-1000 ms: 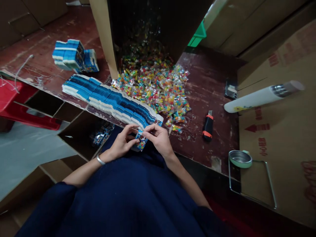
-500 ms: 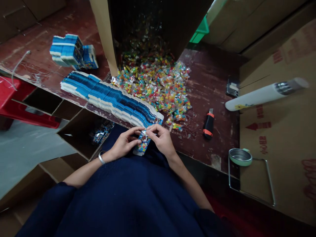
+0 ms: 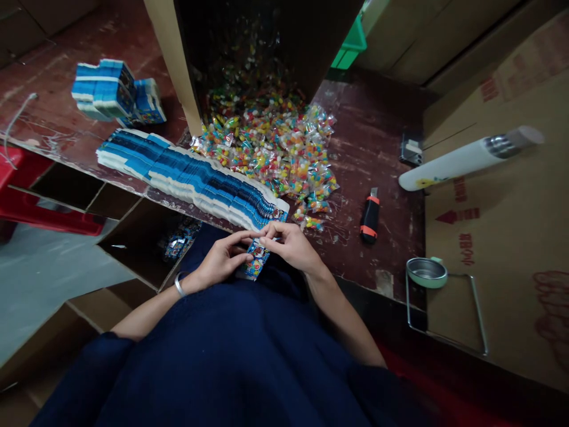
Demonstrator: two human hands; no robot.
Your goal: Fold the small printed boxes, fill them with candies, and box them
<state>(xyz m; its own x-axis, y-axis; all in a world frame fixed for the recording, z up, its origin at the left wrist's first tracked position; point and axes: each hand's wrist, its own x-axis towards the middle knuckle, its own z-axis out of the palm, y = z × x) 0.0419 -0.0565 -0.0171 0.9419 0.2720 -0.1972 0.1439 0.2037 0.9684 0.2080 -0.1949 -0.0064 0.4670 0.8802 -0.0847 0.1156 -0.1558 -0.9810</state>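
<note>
A small blue printed candy box (image 3: 254, 264) is held in front of my body, just off the table's near edge. My left hand (image 3: 226, 256) grips it from the left, thumb on its printed face. The fingers of my right hand (image 3: 288, 244) are pinched at its upper end, where they hide part of it. Right beyond my hands ends a long row of flat blue-and-white cartons (image 3: 191, 178), lying packed on the table. Behind that row spreads a heap of clear candy packets (image 3: 275, 148) with many-coloured sweets, spilling from a dark open carton.
Banded carton stacks (image 3: 104, 89) stand at the back left. A box cutter (image 3: 370, 216), blade out, lies to the right, near a white bottle (image 3: 453, 167) and a metal cup (image 3: 427, 273). An open cardboard box (image 3: 133, 240) with blue packs sits below the edge, left.
The view has shifted a little, so the table things appear farther left. Both hands stay on the candy box; its upper end is now pressed down under my right fingers.
</note>
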